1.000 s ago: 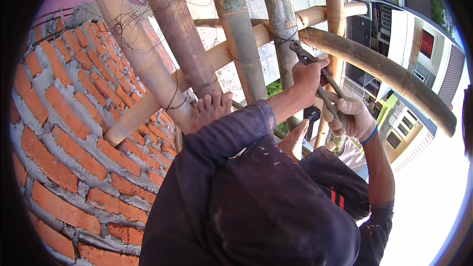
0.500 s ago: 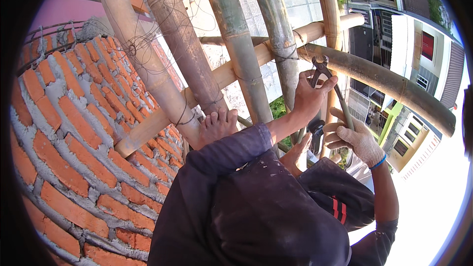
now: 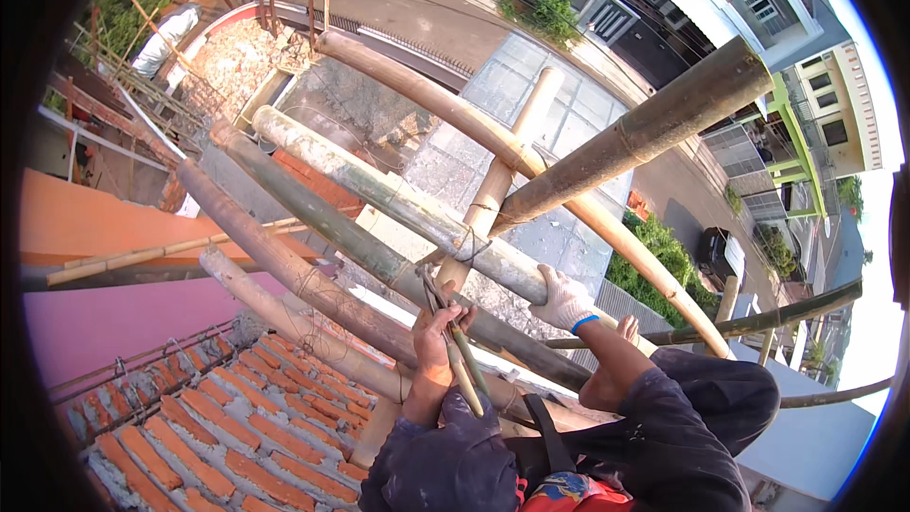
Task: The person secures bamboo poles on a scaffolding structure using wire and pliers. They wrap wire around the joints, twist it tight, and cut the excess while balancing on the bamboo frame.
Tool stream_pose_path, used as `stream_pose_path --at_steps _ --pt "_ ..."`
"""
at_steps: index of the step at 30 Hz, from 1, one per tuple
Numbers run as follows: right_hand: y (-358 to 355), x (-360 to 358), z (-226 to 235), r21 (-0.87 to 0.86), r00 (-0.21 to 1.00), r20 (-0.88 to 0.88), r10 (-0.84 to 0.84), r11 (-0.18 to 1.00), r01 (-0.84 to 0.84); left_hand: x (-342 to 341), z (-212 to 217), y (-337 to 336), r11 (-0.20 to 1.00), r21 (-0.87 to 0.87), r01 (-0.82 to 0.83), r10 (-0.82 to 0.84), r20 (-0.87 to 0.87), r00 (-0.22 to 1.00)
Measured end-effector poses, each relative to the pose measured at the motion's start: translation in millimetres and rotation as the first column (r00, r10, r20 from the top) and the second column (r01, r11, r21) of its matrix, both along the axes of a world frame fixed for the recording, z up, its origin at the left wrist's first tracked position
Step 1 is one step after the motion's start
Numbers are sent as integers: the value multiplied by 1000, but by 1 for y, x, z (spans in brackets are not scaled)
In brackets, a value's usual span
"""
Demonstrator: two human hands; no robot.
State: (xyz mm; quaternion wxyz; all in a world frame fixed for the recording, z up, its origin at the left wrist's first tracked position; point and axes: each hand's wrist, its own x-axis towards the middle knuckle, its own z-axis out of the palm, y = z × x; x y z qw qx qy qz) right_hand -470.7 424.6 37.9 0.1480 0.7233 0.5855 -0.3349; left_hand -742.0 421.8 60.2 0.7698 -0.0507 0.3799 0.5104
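My bare left hand (image 3: 434,341) is closed around a pair of long-handled pincers (image 3: 467,387), their jaws pointing up beside the bamboo. In a pale glove with a blue cuff, my right hand (image 3: 563,303) grips a greenish-white bamboo pole (image 3: 379,192) from above. That pole crosses a paler bamboo crosspiece (image 3: 491,192), and dark wire (image 3: 472,243) binds them at the crossing. The pincers' jaws are close to this joint; whether they touch anything I cannot tell. My bare foot (image 3: 607,384) is beyond my right forearm.
More bamboo poles (image 3: 284,265) run alongside, one with loose thin wire tangled on it. A thick dark bamboo (image 3: 645,137) slants up to the right. A brick wall (image 3: 218,427) stands at lower left. Far below are a grey paved roof (image 3: 545,147), a street and rubble (image 3: 237,66).
My right hand has left the pincers' handle and now holds the bamboo pole. The pincers stay in my left hand, lower and further left in view. My view has swung upward and outward.
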Motion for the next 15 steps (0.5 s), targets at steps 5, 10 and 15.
stream_pose_path --at_steps 5,10,15 --pt "-12 5 -20 163 999 35 -32 986 26 -16 -39 -2 996 -89 -28 32 44 998" --pt "-18 7 -19 232 995 -50 -83 968 93 -16 -50 10 977 -201 73 -99 -124 987" --pt "-20 7 -26 283 985 -134 -112 948 146 -30 -66 14 956 -103 274 -282 -84 956"
